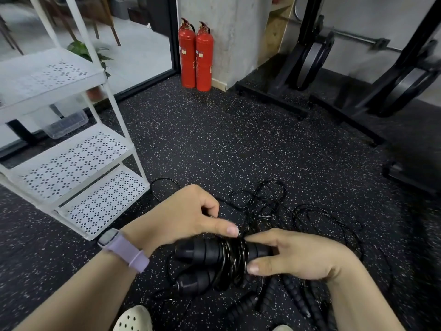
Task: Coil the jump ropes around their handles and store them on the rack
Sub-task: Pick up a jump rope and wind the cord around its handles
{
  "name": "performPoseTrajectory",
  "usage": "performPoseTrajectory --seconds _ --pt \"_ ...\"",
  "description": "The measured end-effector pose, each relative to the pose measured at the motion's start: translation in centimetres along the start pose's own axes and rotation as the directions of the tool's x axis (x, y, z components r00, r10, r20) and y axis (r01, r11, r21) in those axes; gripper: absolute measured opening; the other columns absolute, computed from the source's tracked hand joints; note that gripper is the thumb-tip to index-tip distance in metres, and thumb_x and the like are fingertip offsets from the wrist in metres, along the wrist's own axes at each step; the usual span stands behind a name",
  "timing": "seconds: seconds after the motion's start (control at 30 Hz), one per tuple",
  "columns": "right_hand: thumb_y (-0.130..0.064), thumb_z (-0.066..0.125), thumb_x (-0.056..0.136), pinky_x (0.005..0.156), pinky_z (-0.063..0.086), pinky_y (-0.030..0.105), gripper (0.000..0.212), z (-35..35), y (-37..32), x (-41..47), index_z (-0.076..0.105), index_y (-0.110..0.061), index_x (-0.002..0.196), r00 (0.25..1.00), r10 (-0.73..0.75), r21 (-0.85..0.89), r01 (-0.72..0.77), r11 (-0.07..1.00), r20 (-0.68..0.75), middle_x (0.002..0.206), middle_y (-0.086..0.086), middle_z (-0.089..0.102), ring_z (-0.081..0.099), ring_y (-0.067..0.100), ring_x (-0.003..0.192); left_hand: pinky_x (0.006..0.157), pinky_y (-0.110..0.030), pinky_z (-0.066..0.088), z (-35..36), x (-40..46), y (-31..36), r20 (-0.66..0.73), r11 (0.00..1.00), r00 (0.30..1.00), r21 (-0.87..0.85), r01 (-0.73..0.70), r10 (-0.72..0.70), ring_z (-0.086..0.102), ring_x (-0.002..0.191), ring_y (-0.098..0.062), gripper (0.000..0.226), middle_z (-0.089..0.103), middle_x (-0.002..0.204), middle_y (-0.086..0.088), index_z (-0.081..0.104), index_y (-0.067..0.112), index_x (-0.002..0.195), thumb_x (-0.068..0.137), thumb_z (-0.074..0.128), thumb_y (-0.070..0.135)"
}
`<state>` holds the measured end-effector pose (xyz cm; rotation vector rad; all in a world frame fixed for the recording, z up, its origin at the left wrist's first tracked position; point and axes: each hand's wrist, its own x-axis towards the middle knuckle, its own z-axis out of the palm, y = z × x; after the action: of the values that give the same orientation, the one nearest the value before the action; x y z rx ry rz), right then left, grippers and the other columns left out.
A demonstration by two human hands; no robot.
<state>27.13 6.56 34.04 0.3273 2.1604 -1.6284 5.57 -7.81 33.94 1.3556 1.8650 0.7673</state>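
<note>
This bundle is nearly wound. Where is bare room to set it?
The white rack's perforated shelves show bare; so does the floor between rack and fire extinguishers. Crowded: loose ropes and spare handles by the hands.

Black rubber floor flecked with white fills the room. At twelve o'clock two red fire extinguishers stand against a grey concrete pillar. At two o'clock black gym frames hold weight plates. At eleven o'clock a glass door shows a lighter, brighter floor beyond.

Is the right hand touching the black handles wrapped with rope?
Touching: the head view shows the right hand gripping one end of the black ribbed handles.
</note>
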Motion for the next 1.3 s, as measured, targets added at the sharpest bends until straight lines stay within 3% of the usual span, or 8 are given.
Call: performPoseTrajectory --seconds 0.07,0.27,0.4,0.6,0.83,0.97,1.2,1.3 --pt "-0.031 0.064 0.101 0.110 0.047 0.046 0.026 0.0 0.3 0.0 0.071 -0.017 0.123 0.998 -0.062 0.067 0.064 0.996 -0.027 0.120 0.007 0.073 0.067 0.027 0.113 0.049 -0.016 0.033 -0.3 0.0 0.9 0.073 0.991 0.997 -0.131 0.005 0.005 0.041 0.048 -0.003 0.065 0.047 0.050 0.014 0.056 0.025 0.053 0.063 0.066 0.088" --pt "-0.067 0.069 0.086 0.084 0.049 0.030 0.053 0.1 1.4 1.0 0.074 -0.020 0.110 0.950 -0.138 0.296 0.221 0.929 -0.279 0.101 0.008 0.069 0.059 0.018 0.091 0.056 -0.011 0.045 -0.4 -0.1 0.5 0.029 0.930 0.998 -0.362 0.065 -0.059 0.056 0.048 0.004 0.037 0.060 0.048 0.013 0.051 0.018 0.072 0.106 0.051 0.002" --pt "-0.063 0.071 0.087 0.079 0.048 0.017 0.036 0.2 1.6 1.3 0.077 -0.032 0.104 0.925 -0.126 0.416 0.279 0.866 -0.358 0.101 -0.011 0.071 0.062 0.002 0.089 0.052 -0.021 0.046 -0.5 -0.8 1.6 -0.053 0.858 0.999 -0.514 -0.027 -0.001 0.047 0.047 -0.010 0.019 0.053 0.053 -0.002 0.072 0.024 0.068 0.079 0.061 0.034" --pt "-0.047 0.059 0.092 0.074 0.040 0.030 0.049 0.1 1.6 2.3 0.062 -0.004 0.117 0.878 -0.065 0.473 0.316 0.822 -0.474 0.097 0.005 0.062 0.052 0.013 0.086 0.056 -0.028 0.058 -1.2 -0.4 0.8 -0.066 0.887 0.992 -0.456 0.069 -0.111 0.065 0.060 -0.022 0.018 0.070 0.072 -0.008 0.069 0.008 0.098 0.104 0.053 0.011" --pt "-0.046 0.058 0.102 0.073 0.037 0.031 0.035 0.2 1.6 3.2 0.066 -0.014 0.114 0.856 0.042 0.564 0.301 0.769 -0.515 0.091 0.005 0.059 0.047 0.016 0.083 0.049 -0.031 0.055 -1.0 -0.2 1.6 -0.029 0.796 0.955 -0.560 0.230 -0.297 0.066 0.056 -0.024 0.021 0.070 0.072 -0.011 0.068 -0.006 0.103 0.103 0.058 0.013" --pt "-0.056 0.069 0.084 0.071 0.043 0.030 0.055 -0.3 1.9 3.2 0.069 -0.014 0.120 0.762 0.253 0.640 0.260 0.723 -0.596 0.089 0.003 0.063 0.052 0.014 0.078 0.051 -0.030 0.057 -1.2 -1.1 1.3 -0.030 0.825 0.937 -0.484 0.292 -0.349 0.067 0.057 -0.021 0.016 0.078 0.085 -0.011 0.070 0.002 0.101 0.102 0.061 0.016" --pt "-0.065 0.059 0.093 0.074 0.045 0.024 0.037 -0.1 2.3 3.3 0.071 -0.031 0.094 0.628 0.330 0.449 0.034 0.893 -0.705 0.081 -0.015 0.072 0.062 0.001 0.071 0.055 -0.030 0.059 -0.7 -1.0 1.2 -0.275 0.903 0.911 -0.385 0.189 -0.307 0.071 0.067 -0.012 0.028 0.077 0.079 0.004 0.071 0.013 0.091 0.105 0.054 0.031" --pt "-0.062 0.056 0.097 0.073 0.044 0.022 0.031 -0.1 2.1 3.4 0.069 -0.034 0.095 0.599 0.316 0.368 -0.038 0.929 -0.735 0.096 -0.014 0.074 0.065 0.003 0.091 0.068 -0.037 0.056 -0.4 -0.9 1.2 -0.383 0.965 0.889 -0.165 0.202 -0.251 0.068 0.073 -0.012 0.034 0.074 0.084 -0.001 0.069 0.026 0.083 0.102 0.049 0.046"
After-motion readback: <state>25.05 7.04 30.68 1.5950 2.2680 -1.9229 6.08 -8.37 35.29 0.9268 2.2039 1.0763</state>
